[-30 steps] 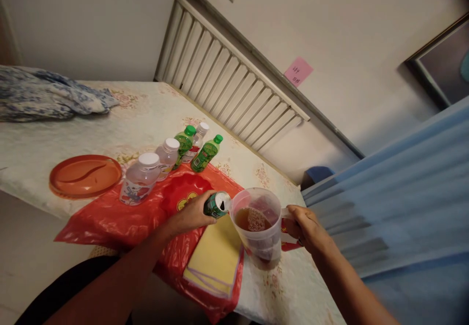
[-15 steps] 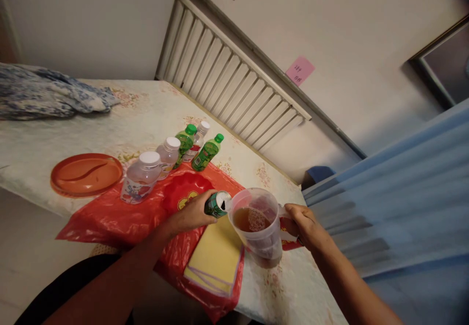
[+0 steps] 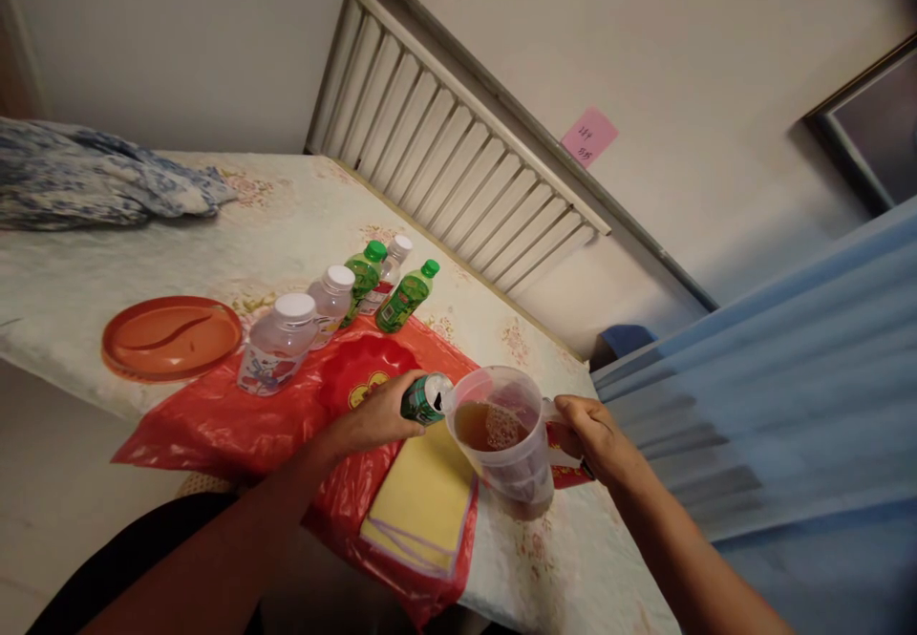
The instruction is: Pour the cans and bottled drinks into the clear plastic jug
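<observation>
My left hand (image 3: pixel 379 413) is wrapped round a dark green drink can (image 3: pixel 422 400), its opened top facing the pitcher. The spout of a clear plastic pitcher (image 3: pixel 517 484) meets the can's top edge. Brown, foamy liquid (image 3: pixel 487 425) is inside the tilted pitcher. With fingers closed on the handle, my right hand (image 3: pixel 591 434) holds the pitcher up at the right. Below the can lies a folded yellow cloth (image 3: pixel 422 497). A red scalloped dish (image 3: pixel 340 368) sits behind my left hand, partly hidden by it.
On a red plastic bag (image 3: pixel 207 415) and behind it stand a white-capped clear jar (image 3: pixel 276 349), similar jars, and green bottles (image 3: pixel 407 299). An orange divided plate (image 3: pixel 172 339) lies left. Patterned fabric (image 3: pixel 93 177) is at the far left. A blue curtain (image 3: pixel 788 377) hangs right.
Both hands, the can and the pitcher keep nearly the same places. The whole view has shifted very slightly.
</observation>
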